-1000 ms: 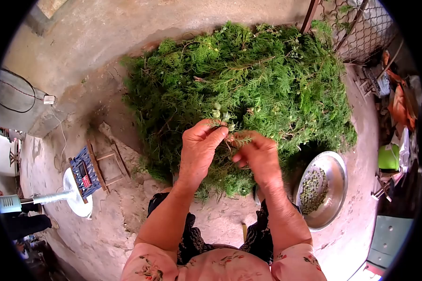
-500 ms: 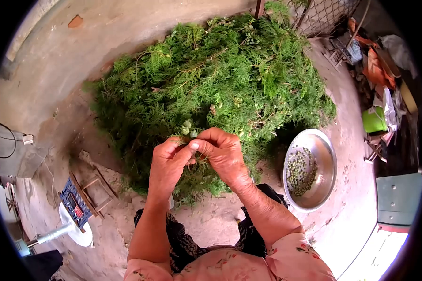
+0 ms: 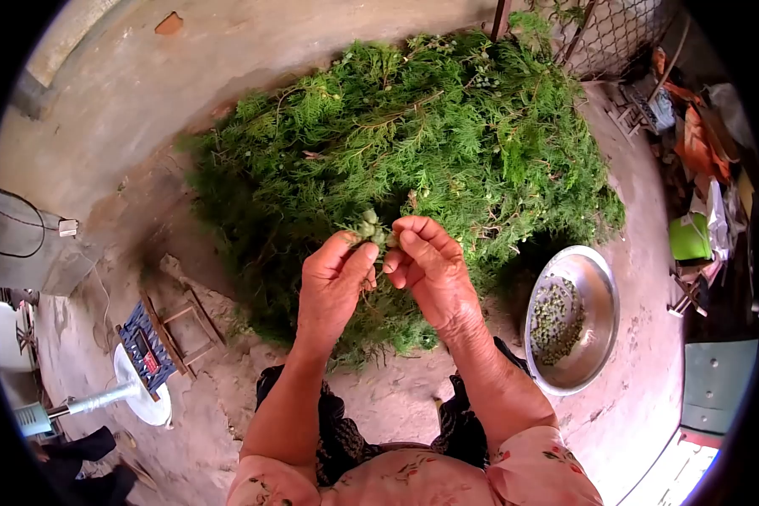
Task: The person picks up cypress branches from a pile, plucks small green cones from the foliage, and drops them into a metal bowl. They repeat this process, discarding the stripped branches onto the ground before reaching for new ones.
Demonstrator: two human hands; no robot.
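My left hand is closed round the stem of a small conifer sprig, with a cluster of pale green cones standing above its thumb and forefinger. Close beside it, my right hand is closed in a pinch at the cluster's right side, on what looks like one small green cone. Both hands are over the near edge of a large heap of green conifer branches. To the right on the floor stands a metal basin with many green cones in it.
A small wooden stool frame and a fan lie at the left. At the right are a green bucket, piled clutter and a grey-green metal panel. A wall runs behind the heap.
My right fingers have drawn slightly apart from my left thumb, which they were touching. The whole view has shifted, so the scene sits a little further right and lower.
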